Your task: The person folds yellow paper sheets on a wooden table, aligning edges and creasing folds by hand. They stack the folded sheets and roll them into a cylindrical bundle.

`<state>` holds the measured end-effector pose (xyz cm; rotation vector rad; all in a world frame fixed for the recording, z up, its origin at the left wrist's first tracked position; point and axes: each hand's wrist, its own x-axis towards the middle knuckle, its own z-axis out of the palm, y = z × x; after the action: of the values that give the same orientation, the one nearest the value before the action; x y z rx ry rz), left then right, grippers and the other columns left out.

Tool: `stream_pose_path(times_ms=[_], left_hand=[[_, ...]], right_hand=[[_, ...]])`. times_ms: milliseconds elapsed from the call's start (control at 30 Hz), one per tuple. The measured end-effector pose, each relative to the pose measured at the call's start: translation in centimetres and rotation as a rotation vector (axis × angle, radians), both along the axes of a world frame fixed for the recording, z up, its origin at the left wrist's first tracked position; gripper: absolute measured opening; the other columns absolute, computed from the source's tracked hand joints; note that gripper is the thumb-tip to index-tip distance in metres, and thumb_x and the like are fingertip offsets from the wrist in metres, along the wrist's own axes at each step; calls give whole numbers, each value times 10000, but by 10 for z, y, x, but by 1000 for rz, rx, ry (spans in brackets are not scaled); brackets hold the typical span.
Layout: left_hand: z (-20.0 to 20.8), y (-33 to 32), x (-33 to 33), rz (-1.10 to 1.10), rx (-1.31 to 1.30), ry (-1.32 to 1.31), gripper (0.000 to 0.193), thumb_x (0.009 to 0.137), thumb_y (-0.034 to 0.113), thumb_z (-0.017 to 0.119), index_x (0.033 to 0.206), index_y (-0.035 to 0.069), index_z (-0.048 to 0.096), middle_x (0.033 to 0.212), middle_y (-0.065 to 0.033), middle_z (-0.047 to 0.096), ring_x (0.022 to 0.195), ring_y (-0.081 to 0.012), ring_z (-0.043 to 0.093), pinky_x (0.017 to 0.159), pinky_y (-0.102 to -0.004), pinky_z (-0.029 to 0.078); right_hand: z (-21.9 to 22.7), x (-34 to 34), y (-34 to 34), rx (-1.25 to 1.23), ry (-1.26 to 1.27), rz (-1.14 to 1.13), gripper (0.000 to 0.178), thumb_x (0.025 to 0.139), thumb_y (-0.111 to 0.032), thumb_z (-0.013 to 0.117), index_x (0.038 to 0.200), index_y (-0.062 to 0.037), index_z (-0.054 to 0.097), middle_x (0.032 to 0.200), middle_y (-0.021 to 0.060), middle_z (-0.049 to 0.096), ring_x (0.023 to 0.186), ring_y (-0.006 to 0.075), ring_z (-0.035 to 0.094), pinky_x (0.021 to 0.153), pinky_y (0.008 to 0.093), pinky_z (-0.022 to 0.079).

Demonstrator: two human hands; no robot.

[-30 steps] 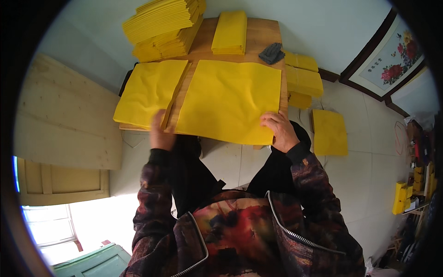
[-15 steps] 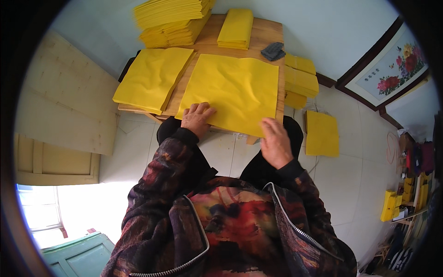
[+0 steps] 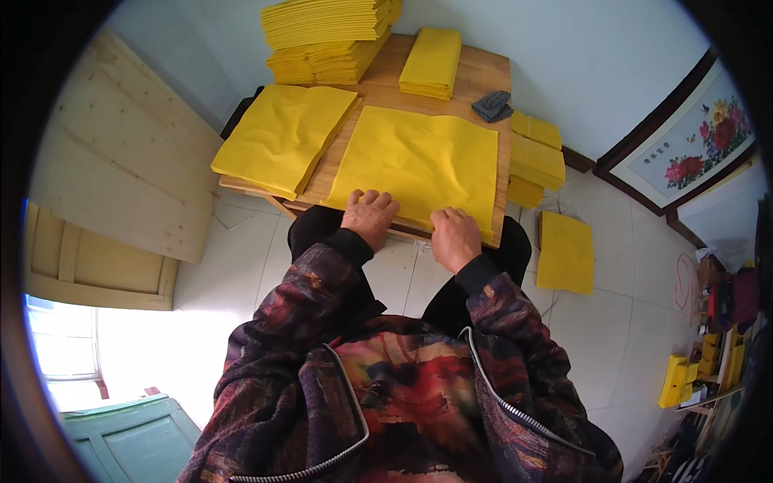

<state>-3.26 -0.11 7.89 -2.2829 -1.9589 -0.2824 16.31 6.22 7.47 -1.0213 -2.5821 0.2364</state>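
Creased yellow sheet (image 3: 419, 161) lies along the tabletop's (image 3: 386, 68) near edge, extending away from both hands, apparent long axis left-right. Left hand (image 3: 370, 219) and right hand (image 3: 456, 239) are equally near, fingers curled on its near margin; I cannot tell whether either pinches. Versus 0.5 s ago, right hand sits farther inward from the sheet's near-right corner.
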Motion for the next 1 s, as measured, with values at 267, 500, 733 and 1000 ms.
stream_pose_path(times_ms=[267,500,733,1000], left_hand=[[-19,22,13,-71,-92,-225,312,703,182,705,924,90,505,931,-97,577,947,-312,573,770,-436,463],[-1,38,10,-19,-393,-190,295,749,284,705,948,102,586,890,-130,664,906,-337,628,760,-445,491],[14,42,5,-60,-583,-191,304,726,275,718,982,135,634,923,-115,670,930,-321,632,792,-438,490],[1,9,13,-64,-182,-151,313,709,255,715,934,101,560,851,-145,636,859,-341,628,723,-471,481]], right_hand=[[10,-2,28,-328,-61,-15,129,819,-121,509,836,-29,598,861,178,650,868,358,625,750,475,481],[5,-2,17,28,58,118,176,846,-195,550,945,-51,571,845,140,619,824,328,616,701,457,493],[-2,-15,17,-53,-154,171,328,749,-269,728,915,-42,559,804,162,613,813,330,619,699,445,495],[31,-15,45,-525,-277,378,362,740,-329,725,876,-16,603,855,202,651,832,364,628,728,442,499]])
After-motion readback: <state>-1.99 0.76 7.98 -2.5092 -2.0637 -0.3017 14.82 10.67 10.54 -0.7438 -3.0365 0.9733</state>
